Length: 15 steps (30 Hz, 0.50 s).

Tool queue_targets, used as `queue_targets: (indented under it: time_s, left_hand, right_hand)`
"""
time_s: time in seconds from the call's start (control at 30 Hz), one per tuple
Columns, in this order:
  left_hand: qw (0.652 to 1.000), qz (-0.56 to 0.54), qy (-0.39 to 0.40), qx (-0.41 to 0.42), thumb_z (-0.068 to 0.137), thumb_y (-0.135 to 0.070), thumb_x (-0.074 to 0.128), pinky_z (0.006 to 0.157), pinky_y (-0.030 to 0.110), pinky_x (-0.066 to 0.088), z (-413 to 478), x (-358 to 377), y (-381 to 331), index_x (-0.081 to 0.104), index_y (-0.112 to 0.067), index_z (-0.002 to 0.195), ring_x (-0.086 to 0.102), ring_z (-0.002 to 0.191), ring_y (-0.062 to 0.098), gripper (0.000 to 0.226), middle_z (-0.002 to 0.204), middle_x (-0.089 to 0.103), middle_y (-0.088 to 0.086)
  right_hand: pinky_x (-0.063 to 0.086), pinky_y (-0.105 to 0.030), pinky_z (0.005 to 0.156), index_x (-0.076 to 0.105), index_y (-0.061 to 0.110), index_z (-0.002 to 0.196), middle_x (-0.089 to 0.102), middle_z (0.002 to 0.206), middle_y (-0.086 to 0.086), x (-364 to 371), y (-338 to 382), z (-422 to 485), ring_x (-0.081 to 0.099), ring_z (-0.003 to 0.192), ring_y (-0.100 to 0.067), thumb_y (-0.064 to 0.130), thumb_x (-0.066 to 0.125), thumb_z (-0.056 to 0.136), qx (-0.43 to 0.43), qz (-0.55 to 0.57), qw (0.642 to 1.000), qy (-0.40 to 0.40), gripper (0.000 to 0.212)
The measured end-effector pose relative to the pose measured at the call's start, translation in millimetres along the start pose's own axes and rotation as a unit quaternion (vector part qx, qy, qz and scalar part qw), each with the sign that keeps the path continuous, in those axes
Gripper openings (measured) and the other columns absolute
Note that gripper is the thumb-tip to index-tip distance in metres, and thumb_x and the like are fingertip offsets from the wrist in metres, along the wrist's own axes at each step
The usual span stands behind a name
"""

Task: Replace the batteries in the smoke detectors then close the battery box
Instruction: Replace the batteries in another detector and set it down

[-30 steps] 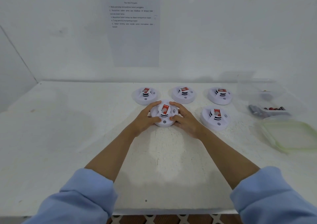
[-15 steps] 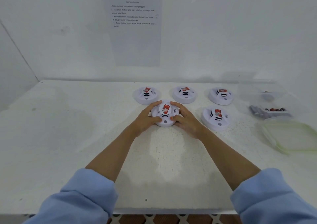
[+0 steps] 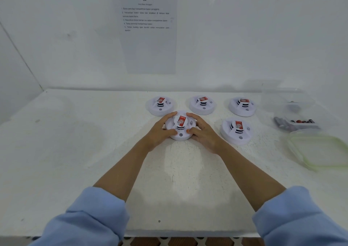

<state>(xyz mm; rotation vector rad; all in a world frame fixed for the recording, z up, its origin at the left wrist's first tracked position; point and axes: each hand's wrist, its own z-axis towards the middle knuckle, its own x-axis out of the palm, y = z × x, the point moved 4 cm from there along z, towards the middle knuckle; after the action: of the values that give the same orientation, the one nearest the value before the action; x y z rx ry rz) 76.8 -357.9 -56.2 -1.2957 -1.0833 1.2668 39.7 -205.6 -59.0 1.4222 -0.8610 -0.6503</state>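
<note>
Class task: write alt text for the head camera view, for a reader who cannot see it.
The left hand and right hand grip one white smoke detector on a white table. Four more detectors sit behind and right of it, near an open battery box and its lid.

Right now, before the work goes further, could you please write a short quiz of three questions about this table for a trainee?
1. True or false: the left hand and the right hand both grip the front detector.
2. How many detectors stand on the table? A) three B) five C) six
3. Fill in: the battery box is ____ (open or closed), and its lid lies beside it on the table.

Key: 1 true; 2 B; 3 open.
</note>
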Motion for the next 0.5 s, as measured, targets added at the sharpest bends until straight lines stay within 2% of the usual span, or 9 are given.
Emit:
queue_targets:
  time_s: [0.13,0.5]
  left_hand:
    - [1.000,-0.002,-0.003,0.001,0.088,-0.003,0.057,0.069,0.013,0.053,-0.3,0.0,0.2,0.038,-0.035,0.123,0.048,0.112,0.014,0.051,0.130,0.043,-0.004]
    - [1.000,0.020,-0.013,-0.008,0.088,-0.007,0.058,0.076,0.017,0.052,1.0,-0.4,2.3,0.037,-0.032,0.128,0.046,0.118,0.018,0.052,0.132,0.042,-0.003]
  right_hand:
    - [0.051,-0.035,0.093,0.045,0.028,0.125,0.050,0.130,-0.002,-0.1,-0.2,0.3,0.050,0.121,-0.024,0.001,0.051,0.089,-0.001,-0.008,1.000,-0.003,0.045]
    - [0.049,-0.041,0.097,0.045,0.026,0.126,0.049,0.134,-0.007,-1.5,-2.0,0.9,0.049,0.122,-0.027,0.002,0.052,0.089,-0.012,-0.034,0.999,-0.019,0.045]
